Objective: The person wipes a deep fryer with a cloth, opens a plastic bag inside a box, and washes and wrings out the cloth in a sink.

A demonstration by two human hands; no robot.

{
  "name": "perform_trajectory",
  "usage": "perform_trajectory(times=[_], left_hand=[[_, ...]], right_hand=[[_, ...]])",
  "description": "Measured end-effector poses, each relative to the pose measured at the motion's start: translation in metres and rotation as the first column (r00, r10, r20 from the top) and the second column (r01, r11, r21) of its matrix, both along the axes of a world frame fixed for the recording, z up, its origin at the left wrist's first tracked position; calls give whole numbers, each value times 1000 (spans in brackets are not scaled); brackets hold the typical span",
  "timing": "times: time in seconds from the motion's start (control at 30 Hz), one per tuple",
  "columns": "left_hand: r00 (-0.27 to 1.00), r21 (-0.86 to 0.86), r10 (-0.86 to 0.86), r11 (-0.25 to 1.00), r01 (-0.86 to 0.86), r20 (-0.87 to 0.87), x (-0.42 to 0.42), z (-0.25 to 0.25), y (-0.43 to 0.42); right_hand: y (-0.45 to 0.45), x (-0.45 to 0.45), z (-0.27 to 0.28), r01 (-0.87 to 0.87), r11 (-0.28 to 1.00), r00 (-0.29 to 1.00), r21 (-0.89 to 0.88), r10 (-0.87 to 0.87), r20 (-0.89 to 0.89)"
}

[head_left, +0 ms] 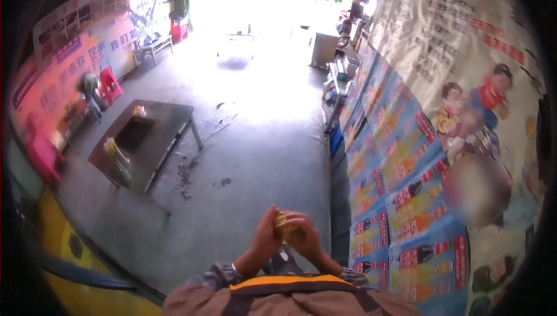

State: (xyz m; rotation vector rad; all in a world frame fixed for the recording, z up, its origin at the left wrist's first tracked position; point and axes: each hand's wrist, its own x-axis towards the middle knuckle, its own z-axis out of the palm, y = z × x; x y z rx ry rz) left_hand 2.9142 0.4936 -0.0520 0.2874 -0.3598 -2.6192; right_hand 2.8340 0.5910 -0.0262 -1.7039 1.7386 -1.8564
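Observation:
Both hands are raised together in front of the chest, at the lower middle of the view. A small yellowish thing (pixel 280 220) shows between them, too small to name. My left hand (pixel 268 233) is closed against its left side, fingers pointing up. On the other side, my right hand (pixel 302 234) has its fingers curled round toward the same thing. The fingertips of the two hands meet or nearly meet. Below them are the orange-edged dark apron (pixel 290 281) and brown clothing on the person's body.
A dark table (pixel 168 112) with a recessed middle and small items stands at the left. Red chairs (pixel 110 86) and a bench line the left wall. Printed sheets (pixel 400 200) cover the right side. Farther off are a cabinet (pixel 324 48) and a bright opening.

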Motion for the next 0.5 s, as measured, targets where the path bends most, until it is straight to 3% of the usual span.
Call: perform_trajectory(times=[0.17,0.33,0.4,0.5], left_hand=[[983,7,127,992,-129,129,-97,-19,-88],[938,-27,260,965,-261,229,-131,-29,-196],[837,-212,433,900,-381,335,-133,-47,-222],[905,-10,355,932,-363,235,-140,-38,-266]], right_hand=[[-98,-104,-8,-22,997,998,81,16,66],[-224,-180,-20,-274,926,961,260,250,122],[-269,-193,-16,-369,897,928,244,368,50],[-335,-211,-15,-497,828,856,259,517,-9]])
